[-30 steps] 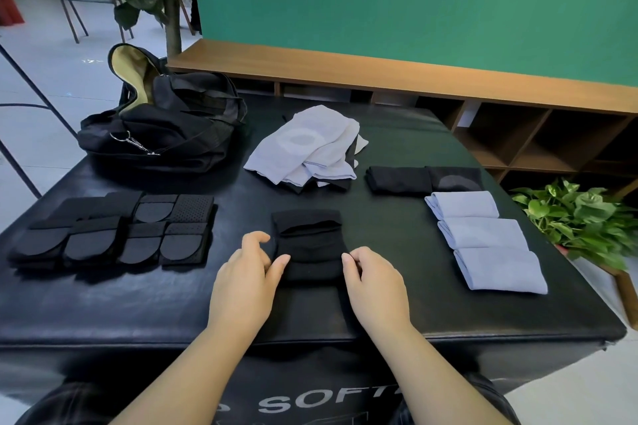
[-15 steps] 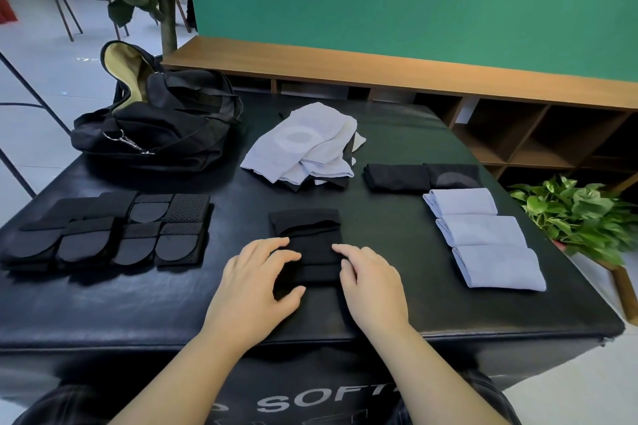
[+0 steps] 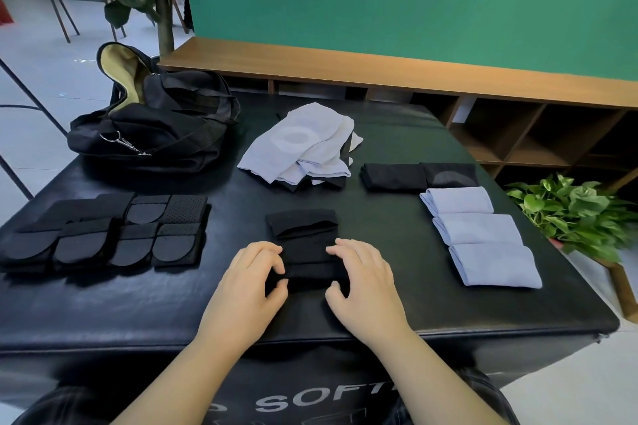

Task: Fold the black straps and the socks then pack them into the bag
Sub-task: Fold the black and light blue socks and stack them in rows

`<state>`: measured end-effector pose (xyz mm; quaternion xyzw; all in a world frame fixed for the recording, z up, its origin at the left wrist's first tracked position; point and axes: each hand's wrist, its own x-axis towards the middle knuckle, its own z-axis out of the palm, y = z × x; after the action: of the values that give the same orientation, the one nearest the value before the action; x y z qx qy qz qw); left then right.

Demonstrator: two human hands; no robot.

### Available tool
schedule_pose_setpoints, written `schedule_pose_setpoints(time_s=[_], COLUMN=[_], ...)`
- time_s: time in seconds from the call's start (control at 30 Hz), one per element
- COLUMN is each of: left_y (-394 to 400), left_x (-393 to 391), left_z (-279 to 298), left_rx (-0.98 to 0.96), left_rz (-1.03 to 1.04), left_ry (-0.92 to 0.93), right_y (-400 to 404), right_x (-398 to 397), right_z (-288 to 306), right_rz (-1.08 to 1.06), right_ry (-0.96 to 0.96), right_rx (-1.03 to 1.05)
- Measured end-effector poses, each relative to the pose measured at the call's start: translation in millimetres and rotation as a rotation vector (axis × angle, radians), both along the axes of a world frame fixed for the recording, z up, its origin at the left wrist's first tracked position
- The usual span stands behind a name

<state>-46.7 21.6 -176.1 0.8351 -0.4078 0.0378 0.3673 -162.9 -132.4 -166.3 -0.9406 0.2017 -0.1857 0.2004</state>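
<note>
A folded black sock (image 3: 303,238) lies in the middle of the black table (image 3: 397,307). My left hand (image 3: 248,290) pinches its near left corner between thumb and fingers. My right hand (image 3: 366,286) pinches the near right corner the same way. Folded black straps (image 3: 103,231) lie in rows at the left. A loose pile of pale socks (image 3: 303,145) sits at the back middle. Three folded pale socks (image 3: 480,235) line the right side, with folded black socks (image 3: 417,174) behind them. The open black bag (image 3: 155,124) rests at the back left.
A potted green plant (image 3: 573,214) stands off the table's right edge. A wooden shelf unit (image 3: 518,134) and a green wall run behind the table. A tree trunk (image 3: 165,21) and chair legs stand at the far left.
Both hands moved from the sock's sides onto its near end, and the fingers curled to pinch the near corners. The sock itself has stayed in place.
</note>
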Motion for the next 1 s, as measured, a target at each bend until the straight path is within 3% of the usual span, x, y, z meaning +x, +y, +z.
schedule_pose_setpoints(time_s=[0.2,0.4,0.57,0.73,1.0], left_y=[1,4,7,4,-4], left_x=[-1,-3,-2,1,16], left_z=[3,6,6,7,6], left_rx=[0.016,-0.053,-0.139,-0.138,-0.063], left_rz=[-0.004,0.003,-0.049,-0.064,-0.072], left_ry=[0.059,0.164,0.262,0.299,0.358], right_y=[-1,0,-7,-13,-16], right_x=[2,-2,-5,-2,2], right_z=[-10,-4,4,8,3], right_rz=[-0.087,-0.027,0.079,0.087,-0.019], right_ry=[-0.161,-0.247,-0.157,0.033,0.008], right_rx=[-0.05,0.093,0.28,0.247,0.377])
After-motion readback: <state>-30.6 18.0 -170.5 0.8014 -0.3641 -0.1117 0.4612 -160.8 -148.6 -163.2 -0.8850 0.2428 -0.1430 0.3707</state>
